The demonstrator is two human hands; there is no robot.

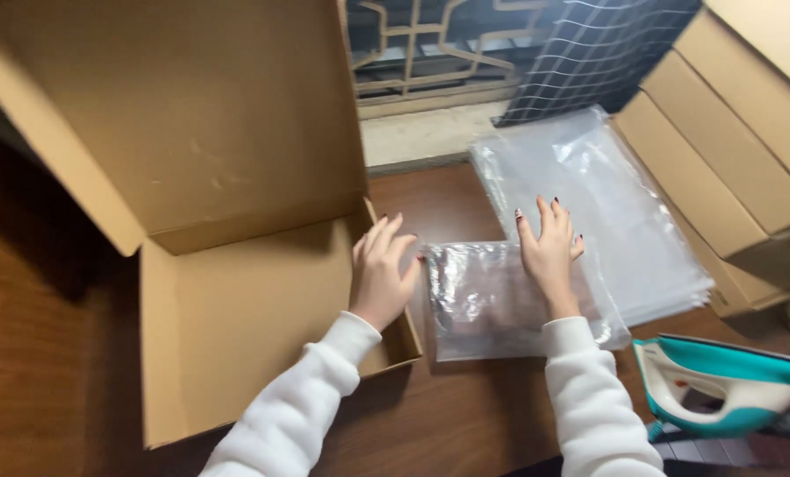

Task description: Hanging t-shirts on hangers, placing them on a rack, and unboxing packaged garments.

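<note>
The left hand (pixel 381 269) lies flat and open, fingers together and stretched, on the right wall of the box (pixel 236 344), close by the left edge of the bagged bundle (pixel 492 300). The right hand (pixel 549 247) is spread, palm down, pressing on the bundle's far right part; neither hand pinches anything. The bundle, something folded inside a clear plastic bag, lies on the wooden table (pixel 465 415) just beside the box, touching or nearly touching its wall; the glare on the plastic makes it hard to tell what is inside.

The box is shallow brown cardboard, lid (pixel 192 115) thrown back and standing up, nothing visible in its tray. Behind the bundle is a stack of clear bags (pixel 607 203), and beyond that, flat cardboard boxes (pixel 739 141) leaning at the right. A white and teal iron (pixel 730 389) sits at the near right corner.

It looks like the smoothing step, the bag being flattened next to the open box. Moving it across would call for a grip on both short edges and a lift over the low wall, kept level.
</note>
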